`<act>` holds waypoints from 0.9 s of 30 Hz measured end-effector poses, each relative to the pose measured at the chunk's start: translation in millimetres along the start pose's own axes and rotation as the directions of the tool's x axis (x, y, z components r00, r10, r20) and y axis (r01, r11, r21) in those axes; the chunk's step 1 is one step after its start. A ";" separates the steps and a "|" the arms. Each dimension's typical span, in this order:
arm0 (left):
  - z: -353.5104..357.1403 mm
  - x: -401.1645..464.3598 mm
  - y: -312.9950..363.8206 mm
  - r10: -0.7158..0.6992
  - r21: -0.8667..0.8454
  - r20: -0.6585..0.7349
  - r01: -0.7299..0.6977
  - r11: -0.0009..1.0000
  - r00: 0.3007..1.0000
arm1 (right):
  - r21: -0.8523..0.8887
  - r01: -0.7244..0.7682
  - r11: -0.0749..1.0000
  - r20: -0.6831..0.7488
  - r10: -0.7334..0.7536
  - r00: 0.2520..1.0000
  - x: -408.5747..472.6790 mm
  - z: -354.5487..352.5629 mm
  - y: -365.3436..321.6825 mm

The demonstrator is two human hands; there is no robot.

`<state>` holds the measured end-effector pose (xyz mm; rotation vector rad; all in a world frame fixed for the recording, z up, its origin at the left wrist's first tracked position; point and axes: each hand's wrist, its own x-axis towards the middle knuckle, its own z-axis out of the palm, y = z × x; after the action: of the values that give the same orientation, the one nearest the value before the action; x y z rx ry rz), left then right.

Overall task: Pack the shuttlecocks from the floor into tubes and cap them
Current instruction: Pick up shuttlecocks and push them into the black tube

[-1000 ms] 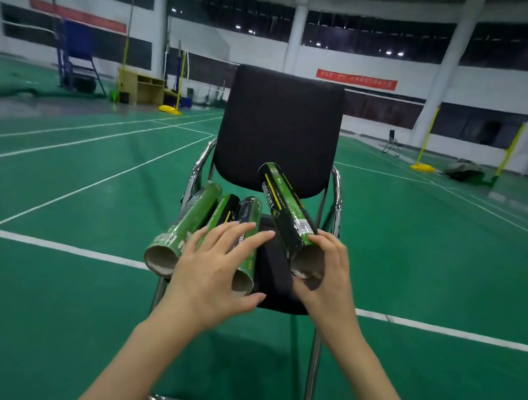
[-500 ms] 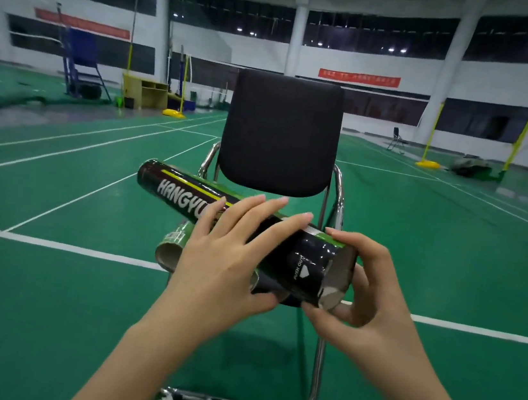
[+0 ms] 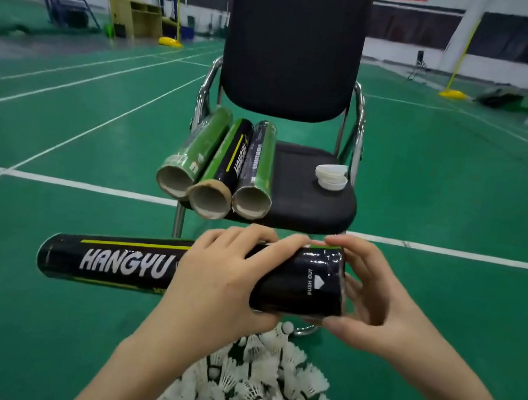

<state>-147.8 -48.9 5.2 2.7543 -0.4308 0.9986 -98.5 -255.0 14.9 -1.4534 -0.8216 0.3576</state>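
Green court floor (image 3: pixel 38 321) underfoot. Left hand (image 3: pixel 221 281) wrapped over black tube (image 3: pixel 113 262), right hand (image 3: pixel 373 301) cupping its end; shuttlecocks (image 3: pixel 258 387) below the fingers. Could slip, roll away.

shuttlecock pile (image 3: pixel 251 389) cut off below, tube (image 3: pixel 106 261) middle hidden (behind hands)

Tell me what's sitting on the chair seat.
On the chair seat lie three open tubes side by side on the left, their mouths facing the camera, and a small stack of white caps on the right. Their far ends are hidden.
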 end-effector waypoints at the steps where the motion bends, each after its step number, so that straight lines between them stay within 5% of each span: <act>1: 10.1 -8.8 -1.7 -0.013 -0.009 0.032 0.014 1.000 0.999 | 0.011 -0.035 0.999 0.007 0.035 0.999 -2.1 0.5 11.2; 13: 131.8 -102.5 -18.9 -0.180 -0.014 0.336 0.196 0.980 0.924 | -0.021 -0.453 0.891 -0.029 0.452 0.892 -27.3 9.8 151.3; 27: 208.2 -181.9 -34.5 -0.281 0.095 0.534 0.274 0.957 0.797 | 0.025 -0.581 0.814 -0.015 0.581 0.814 -46.4 32.0 262.2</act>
<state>-145.5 -33.6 -273.0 2.9625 -0.0743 0.1312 -84.5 -229.6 -251.7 -1.6703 -0.3285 0.8096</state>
